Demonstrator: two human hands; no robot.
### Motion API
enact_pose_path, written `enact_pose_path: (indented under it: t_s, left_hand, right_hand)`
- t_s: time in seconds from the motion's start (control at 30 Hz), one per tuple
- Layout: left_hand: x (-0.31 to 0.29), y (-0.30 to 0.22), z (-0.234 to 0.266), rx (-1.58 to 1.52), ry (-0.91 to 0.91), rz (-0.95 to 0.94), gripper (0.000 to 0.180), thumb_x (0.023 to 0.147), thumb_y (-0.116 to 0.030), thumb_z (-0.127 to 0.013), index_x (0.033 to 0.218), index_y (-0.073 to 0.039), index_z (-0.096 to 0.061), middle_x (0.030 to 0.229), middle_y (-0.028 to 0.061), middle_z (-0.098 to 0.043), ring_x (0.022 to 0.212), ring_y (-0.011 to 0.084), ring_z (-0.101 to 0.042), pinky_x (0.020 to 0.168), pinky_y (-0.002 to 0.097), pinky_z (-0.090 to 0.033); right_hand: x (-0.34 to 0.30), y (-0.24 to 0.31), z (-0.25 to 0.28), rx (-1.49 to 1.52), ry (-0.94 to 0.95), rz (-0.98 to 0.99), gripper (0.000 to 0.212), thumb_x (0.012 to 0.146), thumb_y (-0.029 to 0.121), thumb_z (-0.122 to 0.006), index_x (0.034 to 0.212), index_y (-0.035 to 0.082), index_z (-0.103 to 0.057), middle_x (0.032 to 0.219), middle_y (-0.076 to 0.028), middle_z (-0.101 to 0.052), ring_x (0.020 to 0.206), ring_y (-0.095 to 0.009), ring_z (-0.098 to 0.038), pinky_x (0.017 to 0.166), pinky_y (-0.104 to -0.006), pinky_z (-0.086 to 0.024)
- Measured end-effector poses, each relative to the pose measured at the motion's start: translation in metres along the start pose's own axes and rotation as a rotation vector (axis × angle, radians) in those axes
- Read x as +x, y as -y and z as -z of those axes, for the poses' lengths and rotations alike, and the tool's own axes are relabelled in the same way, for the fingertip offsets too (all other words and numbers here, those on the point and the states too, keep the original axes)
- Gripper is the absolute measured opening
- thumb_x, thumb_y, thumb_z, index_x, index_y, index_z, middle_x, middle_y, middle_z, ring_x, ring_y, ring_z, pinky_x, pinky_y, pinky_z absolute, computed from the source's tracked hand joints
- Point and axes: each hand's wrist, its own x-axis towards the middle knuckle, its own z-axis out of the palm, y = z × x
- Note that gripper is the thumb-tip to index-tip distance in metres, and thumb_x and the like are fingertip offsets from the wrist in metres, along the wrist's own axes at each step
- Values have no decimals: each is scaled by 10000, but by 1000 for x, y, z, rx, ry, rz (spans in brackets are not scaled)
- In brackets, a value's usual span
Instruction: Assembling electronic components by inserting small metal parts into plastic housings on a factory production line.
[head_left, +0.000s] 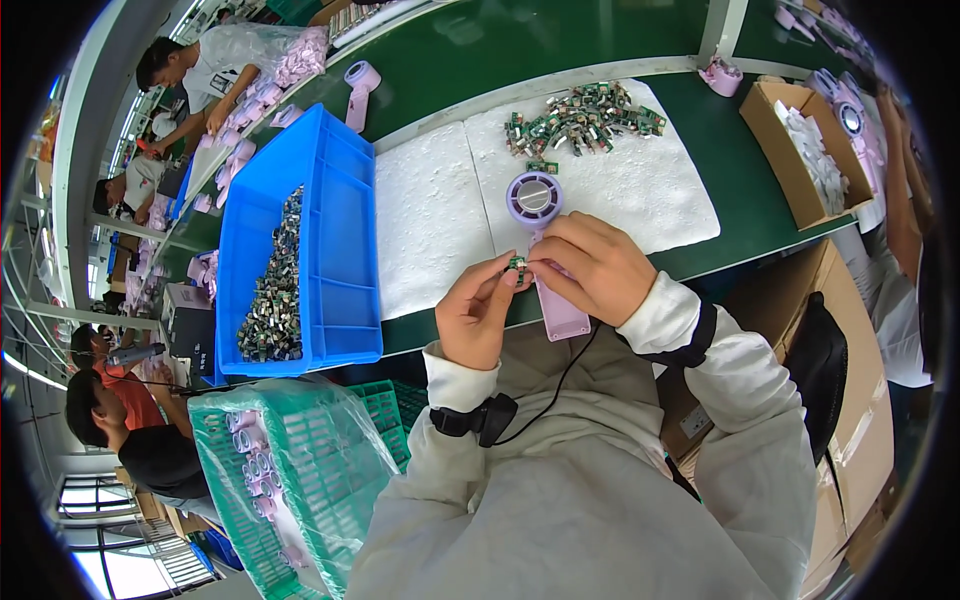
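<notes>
Between the fingertips of my left hand is a small green circuit board, pinched over the near edge of the white foam sheet. My right hand reaches in from the right, its thumb and forefinger closed at the same board; whether they grip the board or a tiny part on it cannot be made out. Under the right hand lies a lilac handheld fan, its round head pointing away from me and its handle end at the table edge. Beyond it, a heap of green circuit boards rests on the white foam sheet.
A blue bin of small electronic parts stands at left. Below it sits a green crate lined with plastic, holding lilac fan parts. At right is a cardboard box of white pieces. Another fan lies farther back. Several people work nearby.
</notes>
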Motion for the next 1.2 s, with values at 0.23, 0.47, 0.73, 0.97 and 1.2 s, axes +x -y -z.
enact_pose_path:
  t_s: [0.23, 0.47, 0.73, 0.97, 1.2]
  left_hand:
    - [-1, 1, -1, 93, 9, -147, 239, 967, 40, -608, 1199, 39, -664, 1139, 165, -681, 1007, 198, -695, 876, 282, -555]
    - [-4, 2, 5, 184, 33, -215, 229, 953, 45, -623, 1170, 22, -695, 1118, 159, -685, 968, 192, -695, 835, 277, -555]
    - [-10, -3, -13, 311, -108, -259, 269, 932, 70, -633, 1187, 14, -695, 1083, 155, -685, 938, 205, -699, 814, 276, -556]
    - [-17, 6, -29, 562, -276, -446, 324, 897, 117, -639, 1207, 36, -681, 1107, 178, -662, 947, 246, -704, 818, 295, -568]
    - [-16, 5, -20, 536, -255, -536, 377, 869, 119, -657, 1236, 35, -660, 1156, 184, -636, 982, 275, -699, 840, 334, -585]
  right_hand:
    - [0, -3, 0, -22, 47, 43, 175, 809, 66, -720, 937, 9, -617, 944, -106, -585, 855, -294, -602, 763, -377, -524]
    - [3, -4, 10, -51, 120, 111, 172, 804, 60, -722, 939, 14, -627, 936, -94, -590, 848, -290, -601, 745, -366, -518]
    - [3, 17, 1, 211, -35, -171, 112, 833, 28, -726, 930, 3, -676, 838, -82, -573, 672, -208, -558, 604, -319, -461]
    - [2, 34, -2, 372, -35, -492, 79, 838, -17, -729, 908, -26, -693, 761, -51, -556, 588, -104, -476, 540, -269, -390]
    - [5, 31, 9, 276, 83, -422, 244, 811, -32, -743, 1052, -3, -715, 893, -73, -640, 718, -139, -585, 660, -262, -482]
